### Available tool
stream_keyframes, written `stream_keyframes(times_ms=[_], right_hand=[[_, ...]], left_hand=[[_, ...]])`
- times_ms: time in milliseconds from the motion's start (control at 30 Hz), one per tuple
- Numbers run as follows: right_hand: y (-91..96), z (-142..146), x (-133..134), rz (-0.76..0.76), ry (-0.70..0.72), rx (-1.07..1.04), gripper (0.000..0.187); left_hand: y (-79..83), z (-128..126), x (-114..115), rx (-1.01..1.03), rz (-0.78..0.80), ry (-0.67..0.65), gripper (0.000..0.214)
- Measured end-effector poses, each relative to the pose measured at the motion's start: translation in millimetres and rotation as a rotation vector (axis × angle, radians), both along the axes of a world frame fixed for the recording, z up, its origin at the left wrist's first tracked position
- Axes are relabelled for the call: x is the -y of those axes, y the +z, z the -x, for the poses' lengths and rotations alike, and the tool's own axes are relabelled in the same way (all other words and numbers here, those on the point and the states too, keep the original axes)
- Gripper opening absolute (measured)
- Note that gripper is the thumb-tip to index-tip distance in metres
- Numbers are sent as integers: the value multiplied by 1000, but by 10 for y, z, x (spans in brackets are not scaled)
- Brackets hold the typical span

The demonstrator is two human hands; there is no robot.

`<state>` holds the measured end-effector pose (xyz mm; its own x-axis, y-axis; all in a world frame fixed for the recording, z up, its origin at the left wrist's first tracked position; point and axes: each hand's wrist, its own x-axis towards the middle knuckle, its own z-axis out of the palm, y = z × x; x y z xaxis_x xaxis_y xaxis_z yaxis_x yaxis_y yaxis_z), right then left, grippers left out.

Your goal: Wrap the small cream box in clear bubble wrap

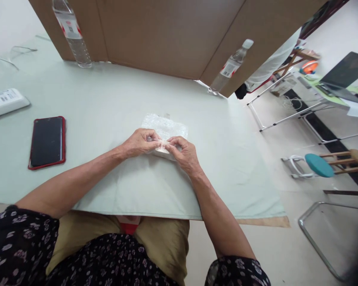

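Observation:
A small white box [163, 151] with a sheet of clear bubble wrap [167, 126] around or behind it lies on the table in front of me. My left hand [143, 142] pinches the near edge of the bubble wrap from the left, thumb and fingertips pressed together. From the right, my right hand [183, 151] does the same, its thumb almost meeting the left one over the box. Both hands partly cover the box, so how far the wrap encloses it cannot be made out.
A red-cased phone [47, 142] and a white power strip or pack [6, 102] lie to the left. Two water bottles, one left [72, 35] and one right [231, 67], stand against a tall cardboard panel [167, 35]. A laptop [347, 73] and teal stool [319, 165] are off right.

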<state>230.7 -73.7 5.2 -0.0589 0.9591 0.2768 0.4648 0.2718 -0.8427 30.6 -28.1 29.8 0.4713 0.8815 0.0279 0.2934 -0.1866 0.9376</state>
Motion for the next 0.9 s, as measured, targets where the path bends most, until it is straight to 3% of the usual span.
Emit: stream_keyframes(times_ms=[900], right_hand=[[-14, 9, 9, 11, -15, -42, 17]], left_hand=[[-7, -4, 8, -47, 19, 10, 22]])
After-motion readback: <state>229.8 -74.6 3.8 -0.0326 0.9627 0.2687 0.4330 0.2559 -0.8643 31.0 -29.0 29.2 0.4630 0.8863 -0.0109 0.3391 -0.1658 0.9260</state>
